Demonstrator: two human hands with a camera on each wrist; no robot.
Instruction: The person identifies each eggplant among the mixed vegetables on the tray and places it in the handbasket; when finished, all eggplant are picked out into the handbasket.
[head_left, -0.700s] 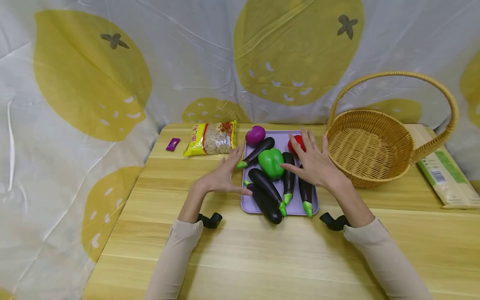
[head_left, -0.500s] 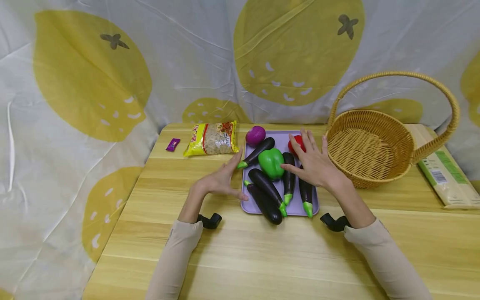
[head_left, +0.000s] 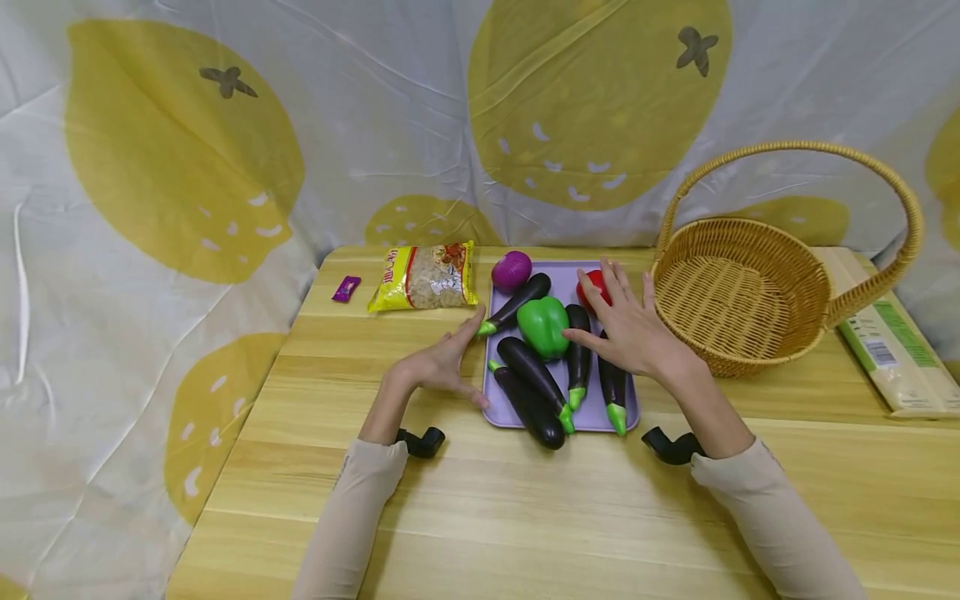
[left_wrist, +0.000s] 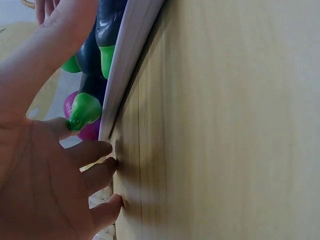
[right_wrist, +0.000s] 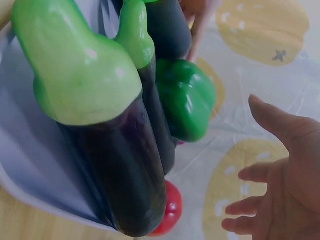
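On the table lies a lilac tray (head_left: 491, 408) holding several dark eggplants (head_left: 528, 408), a green bell pepper (head_left: 543, 327), a purple onion (head_left: 512, 271) and a shiny red round vegetable (head_left: 592, 287). My left hand (head_left: 442, 362) is at the tray's left edge, fingers spread and holding nothing. In the left wrist view its fingertips are close to the tabletop beside the tray; contact is unclear. Over the tray's right side hovers my right hand (head_left: 637, 333), also spread and holding nothing. It partly hides the red vegetable and the rightmost eggplant (head_left: 612, 387).
A wicker basket (head_left: 813, 321) with a tall handle stands right of the tray. Beyond it lies a flat pale-and-green package (head_left: 896, 358). A yellow food bag (head_left: 423, 277) and a small purple packet (head_left: 346, 289) lie at the back left. A lemon-print curtain (head_left: 420, 108) hangs behind.
My left hand has shifted slightly left, its thumb moving from above the eggplants to the tray's left rim. The right hand has stayed nearly still.
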